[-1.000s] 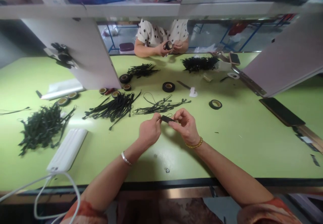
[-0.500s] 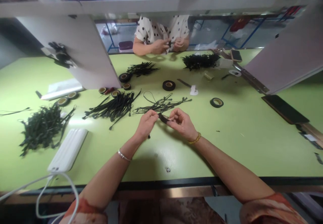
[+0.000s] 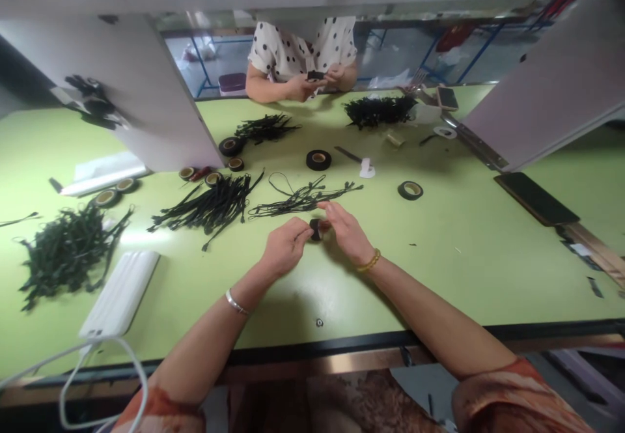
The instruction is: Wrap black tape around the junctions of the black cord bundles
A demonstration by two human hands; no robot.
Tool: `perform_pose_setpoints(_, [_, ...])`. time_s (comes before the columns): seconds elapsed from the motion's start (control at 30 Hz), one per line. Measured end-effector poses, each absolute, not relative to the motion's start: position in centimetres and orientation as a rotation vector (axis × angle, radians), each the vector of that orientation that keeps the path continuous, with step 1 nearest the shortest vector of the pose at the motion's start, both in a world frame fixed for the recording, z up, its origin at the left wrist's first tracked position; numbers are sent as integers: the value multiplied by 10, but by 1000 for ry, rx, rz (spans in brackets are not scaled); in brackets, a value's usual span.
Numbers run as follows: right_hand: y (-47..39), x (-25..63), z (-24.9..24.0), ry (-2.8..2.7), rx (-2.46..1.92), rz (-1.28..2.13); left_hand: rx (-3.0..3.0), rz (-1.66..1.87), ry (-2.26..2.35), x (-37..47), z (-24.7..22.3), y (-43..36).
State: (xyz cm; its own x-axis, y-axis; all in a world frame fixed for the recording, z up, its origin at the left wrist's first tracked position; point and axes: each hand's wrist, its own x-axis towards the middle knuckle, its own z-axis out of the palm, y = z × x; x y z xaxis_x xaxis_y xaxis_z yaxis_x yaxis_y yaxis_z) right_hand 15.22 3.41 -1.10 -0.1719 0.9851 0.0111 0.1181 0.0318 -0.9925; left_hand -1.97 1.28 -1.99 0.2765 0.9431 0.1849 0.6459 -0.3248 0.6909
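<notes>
Between my hands, above the middle of the table, is a small roll of black tape (image 3: 316, 229), seen partly edge-on. My left hand (image 3: 287, 245) is closed, with thumb and fingertips pinched at the roll's left side; whatever else lies inside those fingers is hidden. On the other side, my right hand (image 3: 347, 232) has its thumb and curled fingers at the roll, the upper fingers held straighter. Just beyond my fingertips lies a loose bunch of thin black cables (image 3: 297, 202). A thicker bundle of black cables (image 3: 209, 205) lies to its left.
More tape rolls (image 3: 318, 159) (image 3: 410, 190) lie farther back. A white power bank (image 3: 120, 295) and a dark cable heap (image 3: 73, 251) are at left, a phone (image 3: 536, 198) at right. Upright panels (image 3: 166, 94) flank the table. Opposite, a person in a dotted top (image 3: 303, 49) handles something black.
The tape roll has turned between my hands and sits closer to my left fingertips. My right fingers have straightened somewhat. The whole view has shifted slightly.
</notes>
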Motion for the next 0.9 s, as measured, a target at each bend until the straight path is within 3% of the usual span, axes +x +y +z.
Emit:
perform_pose_setpoints(0.17, [35,147,-12,-1201,-1213,1543,2415,516,1491,-15,-20,7])
perform_pose_setpoints(0.53, [27,147,3,-853,-976,1482,2407,298,1591,-5,-11,0])
perform_pose_setpoints(0.7, [24,152,10,-989,-849,1456,2038,517,1635,-9,-13,6])
perform_pose_setpoints(0.9, [26,152,-2,-1222,-904,1391,1174,994,1280,-16,-19,16])
